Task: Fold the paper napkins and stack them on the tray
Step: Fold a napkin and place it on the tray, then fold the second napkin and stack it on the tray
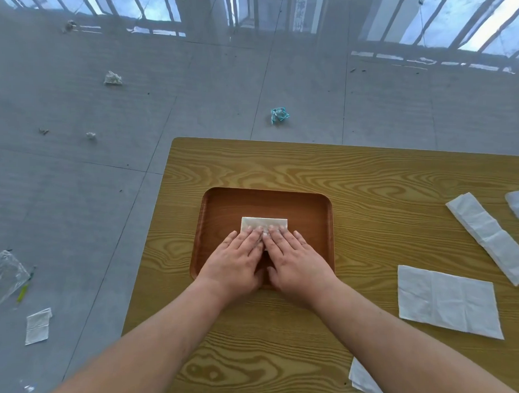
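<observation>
1. Your left hand (235,260) and right hand (295,259) lie flat, fingers spread and side by side, pressing down on a folded napkin (263,222); neither hand grips anything.
2. That napkin sits inside the tray (311,206), near its middle, its far edge showing past your fingertips.
3. You appear to be at the stacking step: flattening the first folded piece in place.
4. Next, lift both hands and reach right for the flat napkin (447,301) on the table (251,164); a long folded strip (489,235) lies beyond it.
5. Fold it to match, then lay it squarely on top.
</observation>
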`<state>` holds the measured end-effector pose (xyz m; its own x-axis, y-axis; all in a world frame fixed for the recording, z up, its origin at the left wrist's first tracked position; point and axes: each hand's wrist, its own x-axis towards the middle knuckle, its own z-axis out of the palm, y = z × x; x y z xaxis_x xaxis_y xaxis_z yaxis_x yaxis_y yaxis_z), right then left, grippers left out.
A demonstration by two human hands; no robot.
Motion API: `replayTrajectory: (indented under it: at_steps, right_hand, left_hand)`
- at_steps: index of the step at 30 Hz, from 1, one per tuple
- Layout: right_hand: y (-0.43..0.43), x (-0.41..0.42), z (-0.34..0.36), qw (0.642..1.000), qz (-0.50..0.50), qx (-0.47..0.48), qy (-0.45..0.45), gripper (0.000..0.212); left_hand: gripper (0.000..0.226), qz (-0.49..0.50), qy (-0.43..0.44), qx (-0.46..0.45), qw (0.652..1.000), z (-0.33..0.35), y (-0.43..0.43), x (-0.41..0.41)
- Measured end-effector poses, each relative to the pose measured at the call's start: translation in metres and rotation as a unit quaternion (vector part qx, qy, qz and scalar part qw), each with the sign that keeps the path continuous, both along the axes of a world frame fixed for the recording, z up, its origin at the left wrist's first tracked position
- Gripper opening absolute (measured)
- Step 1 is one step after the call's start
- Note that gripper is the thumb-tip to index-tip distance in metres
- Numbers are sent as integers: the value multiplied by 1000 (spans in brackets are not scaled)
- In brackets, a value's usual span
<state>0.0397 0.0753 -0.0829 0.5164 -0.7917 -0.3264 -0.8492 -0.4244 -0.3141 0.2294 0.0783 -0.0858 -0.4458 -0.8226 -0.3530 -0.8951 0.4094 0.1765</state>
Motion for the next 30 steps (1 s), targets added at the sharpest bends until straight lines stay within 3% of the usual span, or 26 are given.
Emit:
replayTrajectory:
  at_steps: [11, 15, 20, 26, 30]
  right_hand:
    - [5, -14, -1, 998, 8, -6, 54, 71]
    - [5, -14, 3, 1000, -9, -4, 28, 70]
    - [24, -62, 18, 990, -130, -52, -30, 61]
    - [86, -195, 21, 937, -349, -20, 33, 62]
    - [128, -269, 19, 901, -426, 7, 79, 65]
  left_hand:
    - [75, -1, -9, 6, 1000, 8, -6, 0]
    - [75, 7, -16, -2, 1000, 18, -7, -8]
    - [66, -36, 17, -32, 999, 41, -10, -59]
    - [65, -202, 32, 5, 979, 45, -1, -179]
    - [73, -316, 27, 46, 947, 30, 20, -258]
